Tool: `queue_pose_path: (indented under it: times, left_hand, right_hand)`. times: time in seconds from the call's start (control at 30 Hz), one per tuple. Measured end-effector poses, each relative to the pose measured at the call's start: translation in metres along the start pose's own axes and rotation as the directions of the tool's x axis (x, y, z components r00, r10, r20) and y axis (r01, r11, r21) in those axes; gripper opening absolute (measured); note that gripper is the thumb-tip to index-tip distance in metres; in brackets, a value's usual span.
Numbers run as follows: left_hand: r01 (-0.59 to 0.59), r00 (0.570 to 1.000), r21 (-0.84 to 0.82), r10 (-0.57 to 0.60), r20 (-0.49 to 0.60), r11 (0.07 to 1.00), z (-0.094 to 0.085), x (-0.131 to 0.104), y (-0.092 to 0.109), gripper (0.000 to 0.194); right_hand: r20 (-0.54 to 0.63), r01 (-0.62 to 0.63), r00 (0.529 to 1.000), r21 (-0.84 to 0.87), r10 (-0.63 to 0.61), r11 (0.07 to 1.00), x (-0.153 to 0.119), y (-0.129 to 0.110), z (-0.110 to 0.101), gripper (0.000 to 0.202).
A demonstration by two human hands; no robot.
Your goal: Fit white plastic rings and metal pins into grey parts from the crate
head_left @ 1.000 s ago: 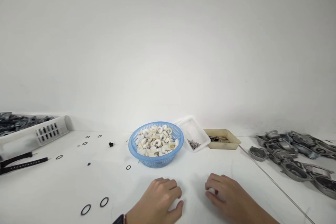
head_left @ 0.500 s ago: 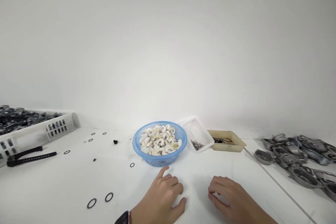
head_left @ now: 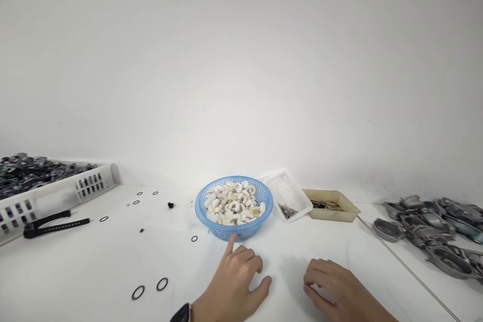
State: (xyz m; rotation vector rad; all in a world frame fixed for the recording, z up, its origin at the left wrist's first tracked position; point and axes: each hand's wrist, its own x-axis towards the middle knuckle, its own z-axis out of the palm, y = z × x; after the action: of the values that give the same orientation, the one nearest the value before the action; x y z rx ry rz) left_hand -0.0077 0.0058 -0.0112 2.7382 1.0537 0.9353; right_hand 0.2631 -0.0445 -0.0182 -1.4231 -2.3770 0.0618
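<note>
One blue basket [head_left: 246, 232] — mouth upward

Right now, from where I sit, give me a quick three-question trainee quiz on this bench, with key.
1. True or false: the left hand extends a finger toward the blue basket.
2. Which container sits between that basket and the tan tray?
3. Where are the loose grey metal housings? A) in the basket B) under the left hand C) right of the tan tray

Key: 1 true; 2 the white tray; 3 C
</note>
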Motion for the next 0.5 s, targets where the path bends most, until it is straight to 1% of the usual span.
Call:
queue_pose_path:
  times: [0.1, 0.3, 0.5]
  left_hand:
    - [0.014, 1.000, 0.010, -0.014, -0.005, 1.000, -0.0003, 0.0001, 0.0017, 0.013]
    - [0.041, 0.999, 0.012, -0.041, 0.007, 0.999, 0.0018, 0.0002, 0.0006, 0.016]
    - [0.039, 0.999, 0.016, -0.039, -0.008, 0.999, 0.0031, 0.0004, -0.0028, 0.016]
  right_hand:
    - [0.006, -0.002, 1.000, -0.016, 0.002, 1.000, -0.0014, 0.0023, 0.0014, 0.025]
    - [-0.022, 0.011, 1.000, -0.015, -0.011, 1.000, -0.0014, 0.0023, 0.0030, 0.024]
    - [-0.063, 0.022, 0.998, 0.025, -0.021, 0.999, 0.0015, -0.0040, -0.0059, 0.022]
